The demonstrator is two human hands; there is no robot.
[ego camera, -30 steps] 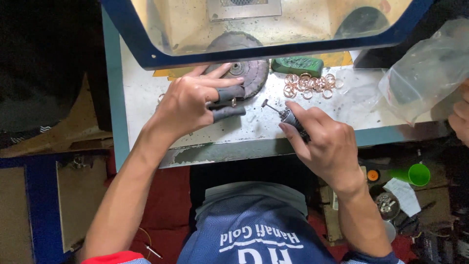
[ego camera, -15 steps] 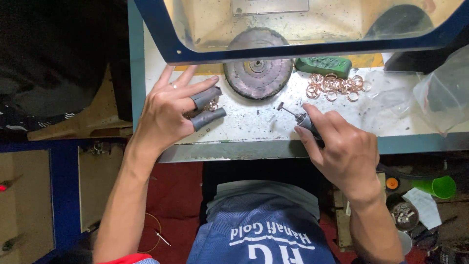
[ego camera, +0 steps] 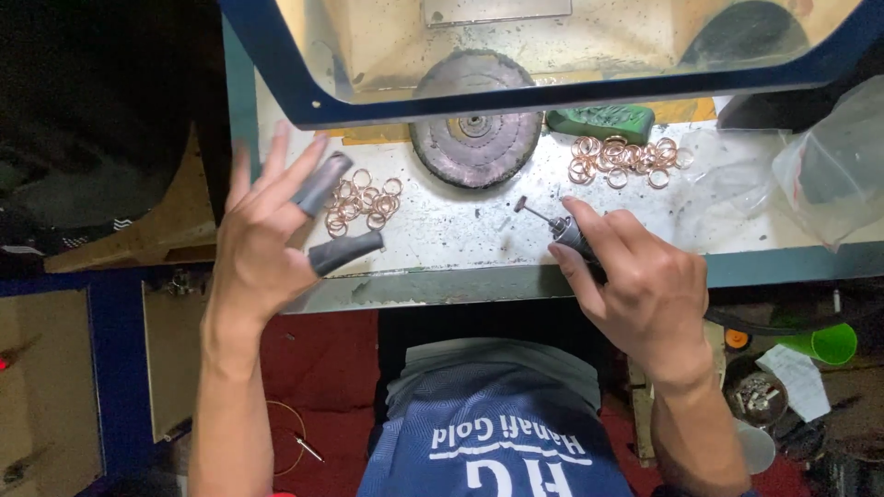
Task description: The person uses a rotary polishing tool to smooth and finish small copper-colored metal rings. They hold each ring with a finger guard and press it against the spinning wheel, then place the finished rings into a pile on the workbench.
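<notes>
Rotary handpiece [ego camera: 573, 236], right of the buffing wheel [ego camera: 475, 144]: slim, rigid, light, gripped pen-like at its barrel by the closed right hand [ego camera: 640, 285]; left hand [ego camera: 267, 235] spread, empty, beside copper rings [ego camera: 361, 202].

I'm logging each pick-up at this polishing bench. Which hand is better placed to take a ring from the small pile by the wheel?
Probably left: the left hand hovers open beside the copper-coloured rings, while the right hand grips a rotary tool.

Single head-worn camera, looking steeply down from close range onto the workbench [ego camera: 479, 230] edge and the wearer's lap.
</notes>
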